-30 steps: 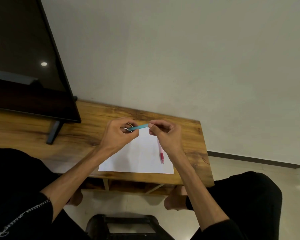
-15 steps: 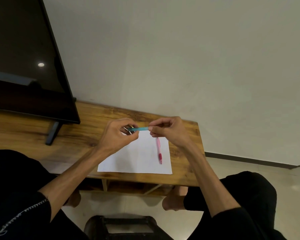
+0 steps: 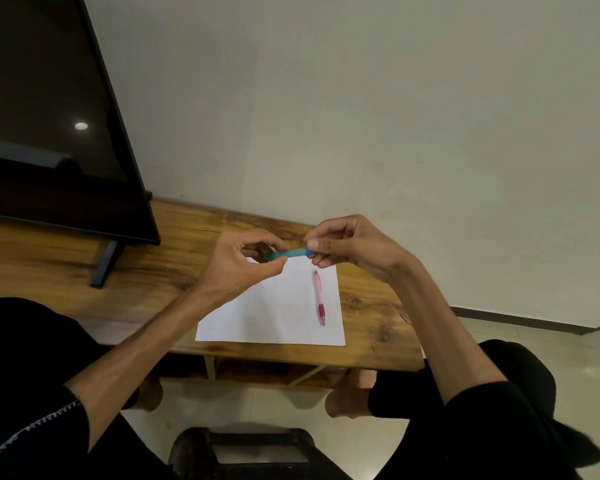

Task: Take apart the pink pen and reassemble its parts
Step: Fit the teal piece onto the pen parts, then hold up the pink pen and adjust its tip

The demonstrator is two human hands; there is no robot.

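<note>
The pink pen [image 3: 318,297] lies whole on a white sheet of paper [image 3: 274,317], near the sheet's right edge, its darker pink end toward me. Above the paper's far edge I hold a teal blue pen [image 3: 290,253] level between both hands. My left hand [image 3: 238,263] pinches its left end with thumb and fingers. My right hand [image 3: 352,245] pinches its right end. Most of the teal pen's ends are hidden by my fingers.
The paper rests on a wooden table [image 3: 371,306] against a pale wall. A dark TV screen [image 3: 49,133] on a stand [image 3: 106,263] fills the left side. My knees and a dark stool [image 3: 243,452] are below the table's front edge.
My right hand has lifted and swung to the right, uncovering the pink pen on the paper. The teal pen stays held between both hands.
</note>
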